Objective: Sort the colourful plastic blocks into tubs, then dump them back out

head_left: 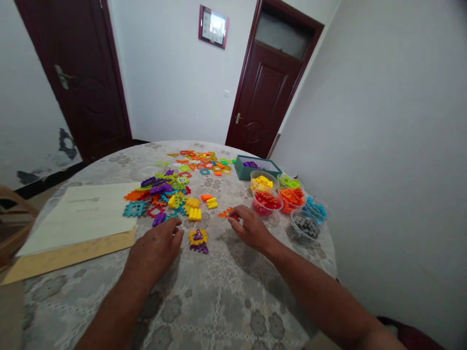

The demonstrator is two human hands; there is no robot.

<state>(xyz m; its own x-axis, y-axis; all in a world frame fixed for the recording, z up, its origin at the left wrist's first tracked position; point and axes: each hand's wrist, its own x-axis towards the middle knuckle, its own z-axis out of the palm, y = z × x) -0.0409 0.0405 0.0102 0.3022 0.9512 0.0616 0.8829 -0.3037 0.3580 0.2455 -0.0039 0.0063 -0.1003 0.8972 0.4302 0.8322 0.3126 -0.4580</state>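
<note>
My left hand (pixel 155 245) is over the patterned tablecloth, thumb and forefinger slightly apart, with nothing seen between them. Just right of its fingertips lies a small yellow square piece (pixel 202 236) with a purple piece in its middle; a purple notched piece (pixel 199 248) lies against its near side. My right hand (pixel 250 227) has its fingers bent and pinched on an orange notched building piece (pixel 225 212), which sticks out to the left of them. Part of that piece is hidden by the fingers. Beyond both hands lie yellow ribbed pieces (pixel 195 214).
A mixed pile of building pieces (pixel 160 187) lies at left, another (pixel 204 160) farther back. At right stand clear tubs of red (pixel 267 200), orange (pixel 292 197), blue (pixel 315 209) and grey pieces (pixel 305 226), near a green box (pixel 243 169). A pale sheet (pixel 80 218) lies left.
</note>
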